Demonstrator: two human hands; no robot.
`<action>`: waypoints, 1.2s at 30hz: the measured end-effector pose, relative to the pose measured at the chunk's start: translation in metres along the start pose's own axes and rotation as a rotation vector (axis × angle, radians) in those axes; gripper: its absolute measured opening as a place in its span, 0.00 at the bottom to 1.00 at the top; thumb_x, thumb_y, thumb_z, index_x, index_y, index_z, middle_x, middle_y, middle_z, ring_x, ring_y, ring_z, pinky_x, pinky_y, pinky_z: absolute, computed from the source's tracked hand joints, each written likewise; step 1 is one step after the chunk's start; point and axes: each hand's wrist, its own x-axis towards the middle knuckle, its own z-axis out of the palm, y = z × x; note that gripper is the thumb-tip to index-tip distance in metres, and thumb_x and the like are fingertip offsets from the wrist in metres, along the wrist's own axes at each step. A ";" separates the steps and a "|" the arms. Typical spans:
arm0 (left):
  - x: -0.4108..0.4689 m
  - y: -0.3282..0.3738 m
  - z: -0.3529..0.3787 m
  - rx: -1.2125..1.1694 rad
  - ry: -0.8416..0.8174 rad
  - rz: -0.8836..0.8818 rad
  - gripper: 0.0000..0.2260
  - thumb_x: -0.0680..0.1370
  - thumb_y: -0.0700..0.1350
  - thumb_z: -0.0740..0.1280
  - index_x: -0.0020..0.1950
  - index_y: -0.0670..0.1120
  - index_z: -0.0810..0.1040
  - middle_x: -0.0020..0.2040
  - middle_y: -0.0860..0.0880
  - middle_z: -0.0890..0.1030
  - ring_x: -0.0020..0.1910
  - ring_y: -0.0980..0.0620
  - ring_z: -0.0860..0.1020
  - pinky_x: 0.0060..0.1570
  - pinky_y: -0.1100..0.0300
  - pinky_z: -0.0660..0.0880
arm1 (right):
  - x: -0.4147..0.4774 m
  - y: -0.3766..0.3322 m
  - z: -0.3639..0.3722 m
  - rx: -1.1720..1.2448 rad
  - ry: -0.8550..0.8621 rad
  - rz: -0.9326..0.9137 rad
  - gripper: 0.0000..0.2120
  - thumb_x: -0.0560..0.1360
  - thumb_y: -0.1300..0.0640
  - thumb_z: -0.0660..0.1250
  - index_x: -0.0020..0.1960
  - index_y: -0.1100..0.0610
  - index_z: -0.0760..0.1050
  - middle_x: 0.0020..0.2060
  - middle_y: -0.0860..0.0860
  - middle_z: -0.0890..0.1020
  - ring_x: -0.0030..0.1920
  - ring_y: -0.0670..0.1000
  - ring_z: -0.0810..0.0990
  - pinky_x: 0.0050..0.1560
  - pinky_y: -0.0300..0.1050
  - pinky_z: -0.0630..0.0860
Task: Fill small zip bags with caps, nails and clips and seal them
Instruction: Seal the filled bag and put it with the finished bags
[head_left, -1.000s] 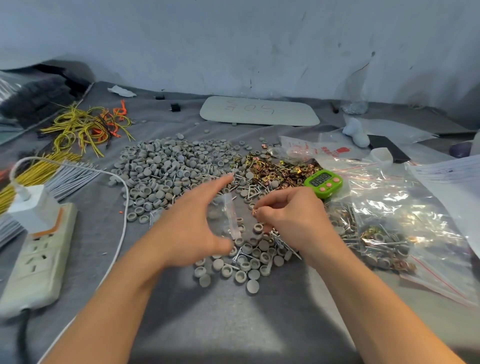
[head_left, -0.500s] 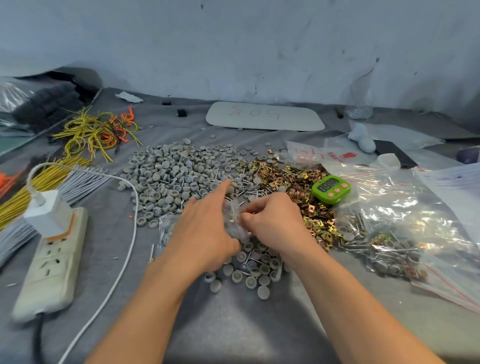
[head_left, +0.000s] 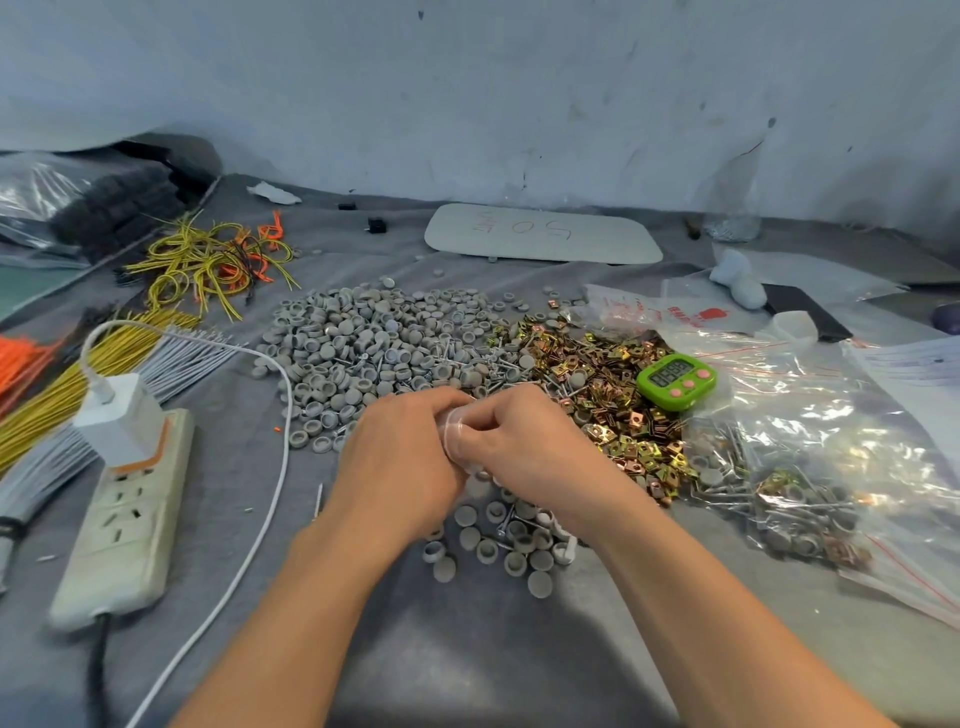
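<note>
**Zip bag pinched between both hands**

The left hand (head_left: 400, 462) and right hand (head_left: 524, 447) meet, fingers curled, both pinching a small clear zip bag (head_left: 457, 434) that seems to run near-to-far. Gray caps (head_left: 374, 353) lie just beyond, with brass clips (head_left: 613, 400) nearer the right hand.

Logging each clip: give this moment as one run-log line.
stage: bag handling | left hand: pinches small zip bag | right hand: pinches same bag | place: above loose grey caps

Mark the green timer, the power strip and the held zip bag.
green timer (head_left: 676, 382), head view, centre of its face
power strip (head_left: 130, 519), head view, its socket face
zip bag (head_left: 455, 432), head view, its bunched clear plastic
</note>
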 end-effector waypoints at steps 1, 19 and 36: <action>0.000 0.000 0.001 -0.010 0.018 -0.007 0.15 0.70 0.43 0.71 0.51 0.62 0.82 0.40 0.56 0.84 0.42 0.52 0.81 0.41 0.53 0.79 | -0.001 0.000 -0.002 0.028 0.007 -0.007 0.15 0.75 0.60 0.70 0.31 0.48 0.83 0.22 0.44 0.74 0.24 0.44 0.64 0.27 0.35 0.63; -0.002 0.015 0.009 -0.043 0.079 -0.055 0.28 0.69 0.53 0.79 0.65 0.64 0.74 0.56 0.54 0.80 0.56 0.50 0.76 0.53 0.52 0.74 | -0.036 0.067 -0.084 -0.636 0.315 0.306 0.13 0.75 0.60 0.70 0.38 0.44 0.78 0.36 0.47 0.82 0.38 0.50 0.78 0.41 0.42 0.71; -0.001 0.022 0.019 0.057 0.090 0.024 0.28 0.69 0.52 0.79 0.67 0.62 0.74 0.49 0.55 0.73 0.52 0.54 0.69 0.50 0.56 0.66 | -0.031 0.045 -0.055 0.342 0.386 0.102 0.12 0.75 0.73 0.71 0.42 0.59 0.87 0.34 0.57 0.87 0.37 0.56 0.88 0.39 0.43 0.85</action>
